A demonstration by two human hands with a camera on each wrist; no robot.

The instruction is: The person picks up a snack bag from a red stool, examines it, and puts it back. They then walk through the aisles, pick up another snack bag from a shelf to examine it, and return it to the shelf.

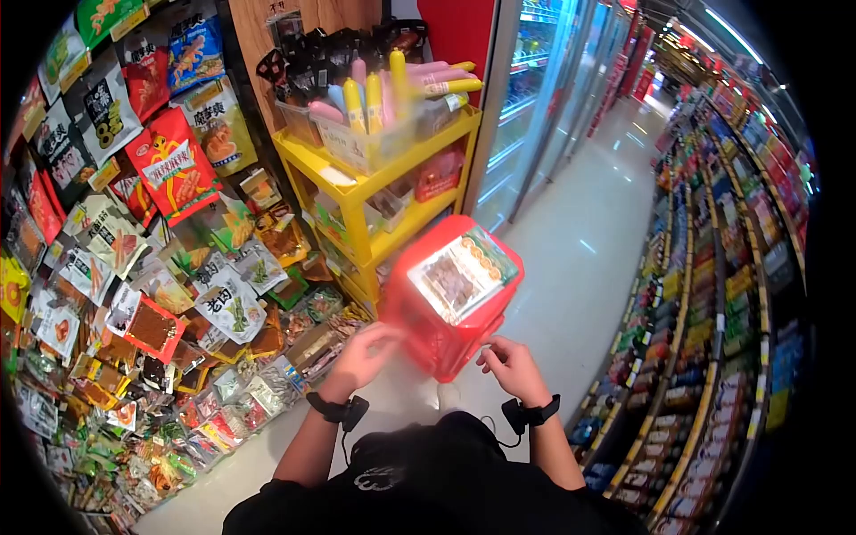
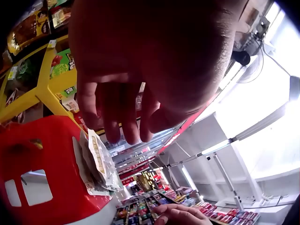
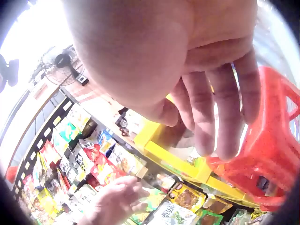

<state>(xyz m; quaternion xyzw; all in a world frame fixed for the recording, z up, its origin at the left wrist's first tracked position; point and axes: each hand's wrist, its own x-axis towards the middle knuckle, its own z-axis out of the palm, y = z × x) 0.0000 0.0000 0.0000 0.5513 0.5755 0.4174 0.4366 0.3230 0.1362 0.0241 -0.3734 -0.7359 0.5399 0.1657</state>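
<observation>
A red stool stands on the floor of a shop aisle, just in front of the person and between the two hands, with flat food packets lying on its top; the left wrist view shows more than one there, stacked. The left hand is at the stool's left side, its fingers loosely bent and holding nothing. The right hand is just beside the other side, equally bare, its fingers relaxed and fairly straight. The packets lie forward of both sets of fingertips and between them, the long axis slanting from near left to far right, so a reach from either side would cross that axis at an angle. Neither hand is plainly nearer, and with the left one blurred, contact with the stool cannot be told. Beyond the stool is a yellow stand bearing a clear bin of sausages.
</observation>
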